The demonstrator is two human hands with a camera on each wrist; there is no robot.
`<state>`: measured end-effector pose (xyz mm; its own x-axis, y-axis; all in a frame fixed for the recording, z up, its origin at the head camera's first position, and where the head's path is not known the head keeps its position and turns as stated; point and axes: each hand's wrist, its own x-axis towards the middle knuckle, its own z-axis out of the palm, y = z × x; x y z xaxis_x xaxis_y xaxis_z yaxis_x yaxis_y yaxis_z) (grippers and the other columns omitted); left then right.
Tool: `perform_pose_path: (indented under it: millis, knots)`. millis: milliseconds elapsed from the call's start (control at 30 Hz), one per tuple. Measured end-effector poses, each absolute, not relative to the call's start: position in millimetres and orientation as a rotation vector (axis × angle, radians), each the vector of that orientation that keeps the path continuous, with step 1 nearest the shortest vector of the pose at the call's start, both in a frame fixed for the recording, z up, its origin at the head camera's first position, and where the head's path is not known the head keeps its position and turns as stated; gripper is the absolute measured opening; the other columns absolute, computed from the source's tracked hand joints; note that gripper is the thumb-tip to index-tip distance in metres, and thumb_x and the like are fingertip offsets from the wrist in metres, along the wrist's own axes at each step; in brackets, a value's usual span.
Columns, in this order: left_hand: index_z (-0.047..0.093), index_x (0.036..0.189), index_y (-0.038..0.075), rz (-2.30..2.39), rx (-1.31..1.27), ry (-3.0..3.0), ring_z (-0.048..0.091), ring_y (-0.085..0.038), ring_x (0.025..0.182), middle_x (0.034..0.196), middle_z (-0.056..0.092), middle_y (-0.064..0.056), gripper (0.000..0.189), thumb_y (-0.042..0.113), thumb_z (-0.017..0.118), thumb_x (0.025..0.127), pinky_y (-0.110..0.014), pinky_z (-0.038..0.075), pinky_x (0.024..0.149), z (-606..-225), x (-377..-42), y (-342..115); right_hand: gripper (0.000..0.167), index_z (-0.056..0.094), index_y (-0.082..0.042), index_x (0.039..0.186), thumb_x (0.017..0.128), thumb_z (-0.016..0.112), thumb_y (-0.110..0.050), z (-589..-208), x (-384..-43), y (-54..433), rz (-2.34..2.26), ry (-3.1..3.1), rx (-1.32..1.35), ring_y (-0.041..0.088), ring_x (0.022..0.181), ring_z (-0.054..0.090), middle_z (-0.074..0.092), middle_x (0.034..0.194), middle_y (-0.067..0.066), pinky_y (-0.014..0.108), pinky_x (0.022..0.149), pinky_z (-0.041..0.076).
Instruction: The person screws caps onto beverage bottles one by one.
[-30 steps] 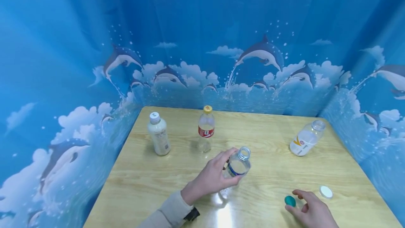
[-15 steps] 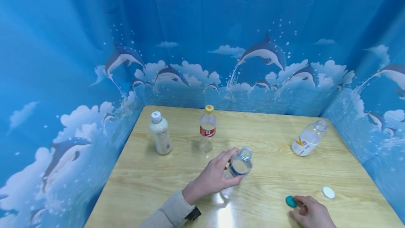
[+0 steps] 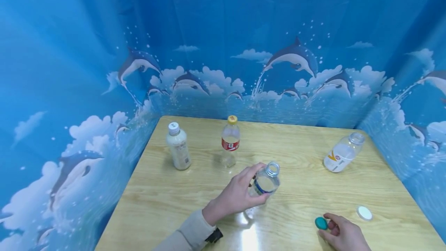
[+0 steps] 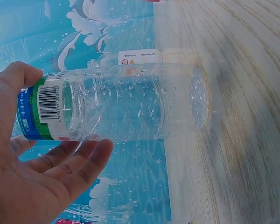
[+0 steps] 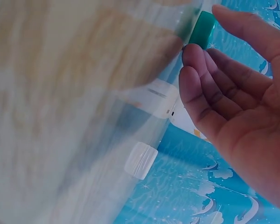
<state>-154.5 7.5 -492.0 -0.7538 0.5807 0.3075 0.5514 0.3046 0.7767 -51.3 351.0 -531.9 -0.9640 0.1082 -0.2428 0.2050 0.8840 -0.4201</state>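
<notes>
My left hand (image 3: 237,193) grips a clear plastic bottle (image 4: 135,105) around its blue, green and white label. The bottle has no cap on its mouth (image 3: 272,169) and leans slightly in the head view. In the left wrist view, the thumb and some fingers lie on either side of the label. My right hand (image 3: 343,232) is low over the table at the right, thumb and bent index finger at the edge of a small green cap (image 3: 321,223). In the right wrist view, the green cap (image 5: 203,30) sits just beyond the fingertips, beside the thumb.
A white cap (image 3: 364,212) lies right of my right hand. An uncapped bottle with a white label (image 3: 337,161) stands at the right. A yellow-capped, red-labelled bottle (image 3: 230,143) and a white bottle (image 3: 179,150) stand farther left. Dolphin-print curtains (image 3: 223,49) surround the wooden table (image 3: 150,200).
My right thumb and fingers have shifted around the green cap, which has slid slightly left relative to the white cap. My left hand keeps its grip on the bottle. The head view has drifted slightly.
</notes>
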Motion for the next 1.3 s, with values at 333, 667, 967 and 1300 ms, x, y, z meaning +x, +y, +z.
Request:
perform_pose_path:
  millis: [333, 667, 967, 1300]
  knots:
    - [0.035, 0.161, 0.028, 1.473, 1.097, 2.528, 0.063, -0.009, 0.108, 0.132, 0.064, -0.004, 0.082, 0.033, 0.081, 0.093, -0.025, 0.062, 0.081, -493, -154, 8, 0.051, 0.068, 0.009, 0.124, 0.087, 0.085, -0.022, -530, -51, 349, -0.679, 2.832, 0.234, 0.003, 0.073, 0.049, 0.062, 0.091, -0.003, 0.019, 0.063, 0.045]
    - [0.035, 0.161, 0.026, 1.479, 1.119, 2.527, 0.066, -0.014, 0.11, 0.132, 0.064, -0.008, 0.083, 0.033, 0.081, 0.093, -0.026, 0.062, 0.082, -493, -155, 8, 0.041, 0.07, 0.003, 0.116, 0.092, 0.08, -0.028, -523, -57, 342, -0.724, 2.866, 0.239, 0.008, 0.078, 0.06, 0.071, 0.09, -0.002, 0.021, 0.065, 0.05]
    - [0.034, 0.161, 0.029, 1.478, 1.102, 2.499, 0.065, -0.015, 0.111, 0.133, 0.064, -0.011, 0.082, 0.033, 0.08, 0.094, -0.027, 0.062, 0.083, -493, -155, 7, 0.028, 0.073, -0.001, 0.106, 0.082, 0.084, -0.007, -496, -67, 321, -0.938, 3.205, -0.057, -0.006, 0.069, 0.054, 0.068, 0.082, -0.006, 0.02, 0.06, 0.05]
    - [0.035, 0.161, 0.028, 1.484, 1.105, 2.513, 0.066, -0.016, 0.111, 0.132, 0.064, -0.006, 0.082, 0.033, 0.08, 0.093, -0.026, 0.062, 0.082, -495, -156, 7, 0.026, 0.072, -0.009, 0.103, 0.079, 0.082, -0.003, -444, -91, 301, -1.048, 3.335, -0.364, -0.002, 0.07, 0.059, 0.068, 0.082, -0.009, 0.011, 0.063, 0.047]
